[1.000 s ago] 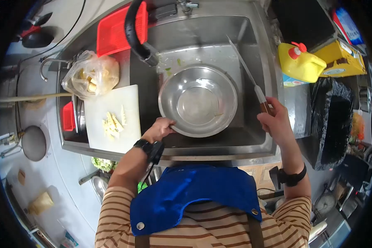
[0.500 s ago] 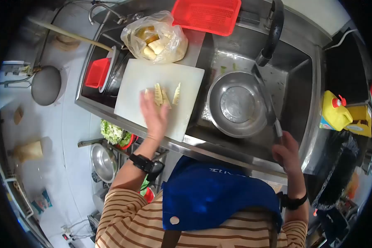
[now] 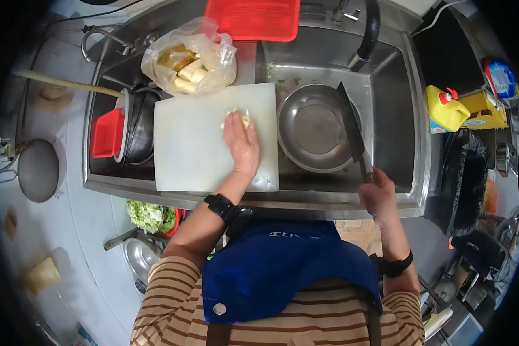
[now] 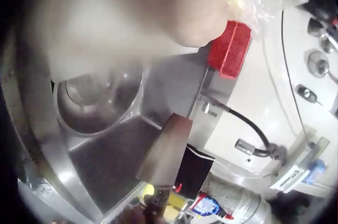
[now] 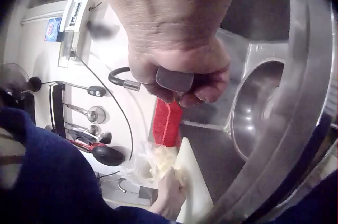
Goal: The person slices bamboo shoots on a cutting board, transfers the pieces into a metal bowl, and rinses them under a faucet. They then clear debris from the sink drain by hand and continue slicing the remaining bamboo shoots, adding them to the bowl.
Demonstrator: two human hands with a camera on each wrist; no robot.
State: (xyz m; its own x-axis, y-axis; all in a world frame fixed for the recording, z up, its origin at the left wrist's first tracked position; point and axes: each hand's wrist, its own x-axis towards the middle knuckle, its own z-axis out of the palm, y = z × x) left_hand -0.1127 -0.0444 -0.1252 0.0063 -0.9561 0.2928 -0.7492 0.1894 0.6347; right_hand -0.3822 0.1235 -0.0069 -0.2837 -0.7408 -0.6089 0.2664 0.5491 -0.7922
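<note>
My left hand (image 3: 242,144) lies palm down with straight fingers over pale yellow bamboo shoot slices (image 3: 246,122) on the white cutting board (image 3: 193,153). Most of the slices are hidden under the fingers. A wide-bladed kitchen knife (image 3: 352,124) is gripped by its handle in my right hand (image 3: 378,195). Its blade points away from me and overlaps the right rim of the steel bowl (image 3: 308,130). The bowl sits in the sink beside the board. In the right wrist view, the butt of the knife handle (image 5: 175,79) sticks out of the curled fist.
Behind the board stands a clear plastic bag (image 3: 193,63) holding pale chunks. A red basket (image 3: 254,20) lies at the back, near the black faucet (image 3: 368,34). Left of the board are a small red tray (image 3: 108,134) and dark pans. A yellow jug (image 3: 446,109) stands right of the sink.
My left hand left the bowl's rim, crossed to the board and moved right over the slices, which now lie closer together. My right hand keeps the knife, its blade now over the bowl's right side.
</note>
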